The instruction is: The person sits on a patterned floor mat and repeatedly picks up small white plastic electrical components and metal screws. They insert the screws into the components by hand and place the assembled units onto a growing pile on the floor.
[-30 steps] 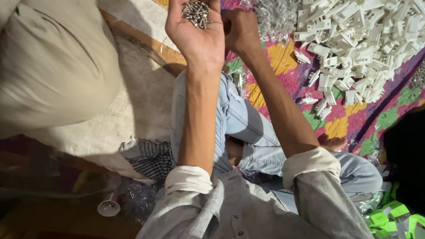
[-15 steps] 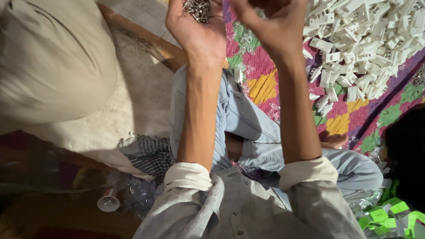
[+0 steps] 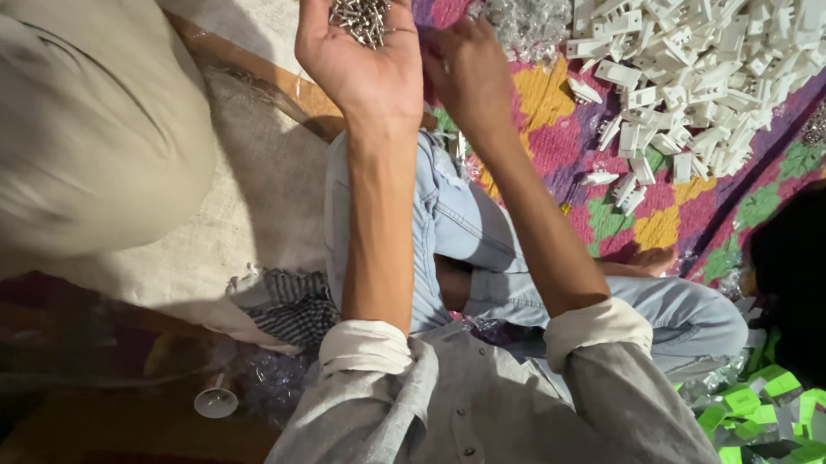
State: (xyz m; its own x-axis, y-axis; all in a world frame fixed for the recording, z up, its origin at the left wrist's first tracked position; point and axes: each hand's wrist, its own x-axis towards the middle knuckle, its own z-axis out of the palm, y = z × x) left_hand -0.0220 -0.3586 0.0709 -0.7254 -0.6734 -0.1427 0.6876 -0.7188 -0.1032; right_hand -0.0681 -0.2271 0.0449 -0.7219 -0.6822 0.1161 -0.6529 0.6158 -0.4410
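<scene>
Right hand (image 3: 468, 73) has dropped, fingers curled, grip unclear; left hand (image 3: 361, 47) stays cupped open, cradling small metal screws (image 3: 360, 15).

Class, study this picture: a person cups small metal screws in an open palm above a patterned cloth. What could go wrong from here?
1. The left hand lies flat and open, with the screws heaped loosely near the fingers; a slight tilt could spill them.
2. Spilled screws might vanish on the busy cloth or among the white parts.
3. The right hand is close beside the palm and could jog it.
</scene>
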